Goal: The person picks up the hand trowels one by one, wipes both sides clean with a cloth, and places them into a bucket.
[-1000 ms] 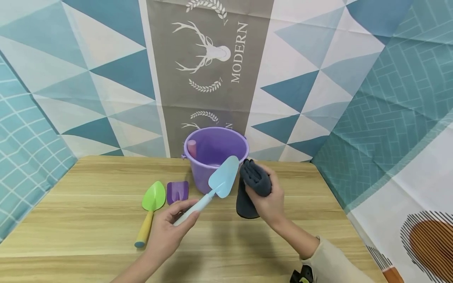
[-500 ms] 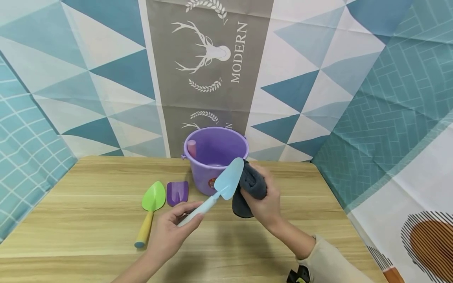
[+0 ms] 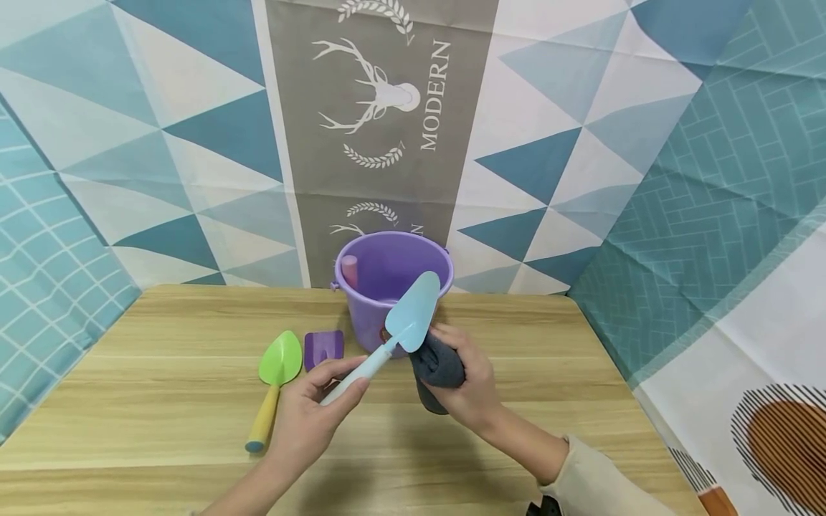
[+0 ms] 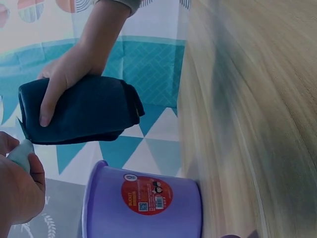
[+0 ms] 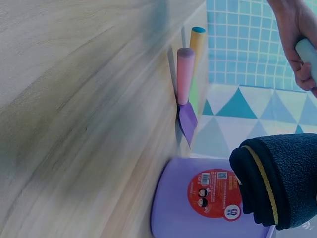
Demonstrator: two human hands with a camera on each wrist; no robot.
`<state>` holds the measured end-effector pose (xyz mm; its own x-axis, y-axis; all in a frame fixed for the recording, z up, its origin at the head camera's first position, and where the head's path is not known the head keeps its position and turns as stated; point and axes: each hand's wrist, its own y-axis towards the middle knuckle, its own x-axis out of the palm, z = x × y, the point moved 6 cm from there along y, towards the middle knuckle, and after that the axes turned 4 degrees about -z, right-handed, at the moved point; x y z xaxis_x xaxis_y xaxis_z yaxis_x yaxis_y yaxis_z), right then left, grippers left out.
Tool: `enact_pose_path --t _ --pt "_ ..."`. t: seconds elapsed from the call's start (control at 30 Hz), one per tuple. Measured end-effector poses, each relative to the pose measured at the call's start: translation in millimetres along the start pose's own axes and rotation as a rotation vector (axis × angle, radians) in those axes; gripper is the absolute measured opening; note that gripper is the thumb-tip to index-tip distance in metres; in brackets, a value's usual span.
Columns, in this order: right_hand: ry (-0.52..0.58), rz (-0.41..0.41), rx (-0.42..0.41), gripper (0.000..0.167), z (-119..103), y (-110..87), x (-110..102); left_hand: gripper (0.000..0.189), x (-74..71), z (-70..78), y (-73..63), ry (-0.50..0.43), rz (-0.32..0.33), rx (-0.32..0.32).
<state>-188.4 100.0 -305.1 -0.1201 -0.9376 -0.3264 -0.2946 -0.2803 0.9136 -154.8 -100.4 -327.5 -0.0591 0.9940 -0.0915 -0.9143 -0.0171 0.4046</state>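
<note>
A light-blue garden trowel [image 3: 413,315] is held by its pale handle in my left hand [image 3: 308,412], its blade slanting up to the right before the bucket. My right hand [image 3: 470,390] grips a folded dark cloth [image 3: 440,364] at the lower right edge of the blade; the cloth appears to touch it. In the left wrist view, the thumb lies across the folded cloth [image 4: 86,111]. Its layered end with a yellow stripe shows in the right wrist view on the cloth [image 5: 292,173]. Part of the blade's underside is hidden.
Behind the trowel stands a purple bucket [image 3: 366,319] with a pink object [image 3: 350,271] inside. To the left on the wooden table [image 3: 161,401] lie a green trowel [image 3: 281,358] with a yellow handle and a purple shovel [image 3: 323,347], whose pink handle [image 5: 184,74] shows in the right wrist view.
My right hand has moved left and slightly down with the cloth, from the blade's tip area to its lower right edge. The trowel has shifted only slightly.
</note>
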Motion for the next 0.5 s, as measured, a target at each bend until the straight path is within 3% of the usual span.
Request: enact_pose_path --t 0.3,0.5 --pt "0.027 0.144 0.025 0.045 4.1 15.5 -24.5 0.023 -1.8 -4.9 -2.1 0.003 -0.023 0.011" --pt "0.037 0.176 0.013 0.043 3.4 22.8 -29.0 0.022 0.9 -7.6 -3.2 0.054 -0.039 0.006"
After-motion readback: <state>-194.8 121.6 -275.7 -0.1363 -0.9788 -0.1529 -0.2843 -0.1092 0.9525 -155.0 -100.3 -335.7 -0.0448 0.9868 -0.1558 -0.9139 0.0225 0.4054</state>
